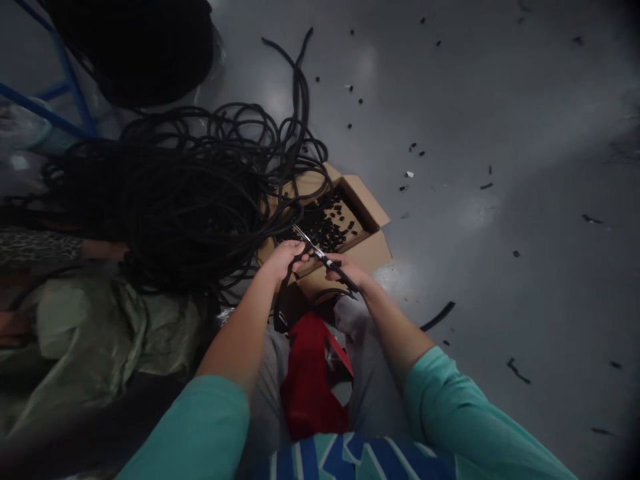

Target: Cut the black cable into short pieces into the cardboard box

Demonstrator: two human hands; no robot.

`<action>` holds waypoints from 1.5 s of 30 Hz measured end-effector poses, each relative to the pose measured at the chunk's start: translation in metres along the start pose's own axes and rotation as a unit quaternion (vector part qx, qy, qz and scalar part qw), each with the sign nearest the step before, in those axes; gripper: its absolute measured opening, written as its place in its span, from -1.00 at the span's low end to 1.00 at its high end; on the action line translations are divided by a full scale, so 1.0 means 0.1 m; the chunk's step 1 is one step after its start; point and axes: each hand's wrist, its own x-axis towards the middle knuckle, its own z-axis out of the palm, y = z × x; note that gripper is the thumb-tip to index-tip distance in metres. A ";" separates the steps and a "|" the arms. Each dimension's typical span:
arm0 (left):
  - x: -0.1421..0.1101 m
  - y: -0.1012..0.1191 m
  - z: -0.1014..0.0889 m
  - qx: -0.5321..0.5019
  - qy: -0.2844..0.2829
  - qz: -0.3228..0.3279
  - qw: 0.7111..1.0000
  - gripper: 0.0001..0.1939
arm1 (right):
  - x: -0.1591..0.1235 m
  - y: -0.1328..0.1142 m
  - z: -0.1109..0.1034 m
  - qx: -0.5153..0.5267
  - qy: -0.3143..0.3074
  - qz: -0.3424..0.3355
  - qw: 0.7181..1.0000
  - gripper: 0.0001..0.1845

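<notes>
My right hand (349, 270) grips a pair of scissors (320, 253) with dark handles and shiny blades that point up and left. Close beside it, my left hand (287, 260) is closed on a black cord (284, 283), held right by the scissor blades. Whether the blades touch the cord I cannot tell. Just beyond both hands, an open cardboard box (367, 207) holds many short black cut pieces (325, 227). A large tangle of black cord (185, 200) lies left of the box, with some loops hanging over its flaps.
Another person's arm (103, 250) reaches toward the tangle at left, above green cloth (155, 327). A blue frame (67, 80) and a big black bundle (145, 47) stand at upper left. Black scraps (487, 186) are scattered on the grey floor. Red cloth (310, 380) lies between my legs.
</notes>
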 end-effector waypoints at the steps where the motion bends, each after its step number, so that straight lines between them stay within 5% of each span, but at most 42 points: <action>1: 0.01 -0.01 -0.01 -0.003 -0.003 -0.001 1.000 -0.74 | 0.00 0.00 0.00 0.000 -0.002 0.002 1.000 -0.47; 9: 0.02 -0.05 0.01 0.007 0.018 0.007 1.000 -0.68 | 0.00 0.01 -0.09 -0.010 -0.010 0.005 1.000 -0.45; 14: -0.04 -0.01 0.08 0.017 -0.022 -0.064 0.998 -0.65 | 0.00 -0.01 -0.11 0.039 -0.079 -0.029 0.996 -0.40; 21: -0.09 0.06 0.08 -0.019 -0.040 -0.104 0.994 -0.64 | -0.04 -0.03 -0.13 0.041 -0.076 -0.012 0.996 -0.45; 29: -0.09 0.06 0.07 -0.016 -0.048 -0.095 0.994 -0.63 | -0.02 0.01 -0.15 0.043 -0.071 -0.012 0.996 -0.46; 36: -0.06 0.04 -0.05 -0.030 -0.084 -0.061 0.994 -0.62 | -0.08 -0.04 -0.15 0.092 -0.142 -0.027 0.985 -0.37; 45: -0.05 0.04 -0.08 -0.022 -0.074 -0.062 0.995 -0.61 | -0.04 -0.03 -0.16 0.037 -0.092 -0.018 0.995 -0.42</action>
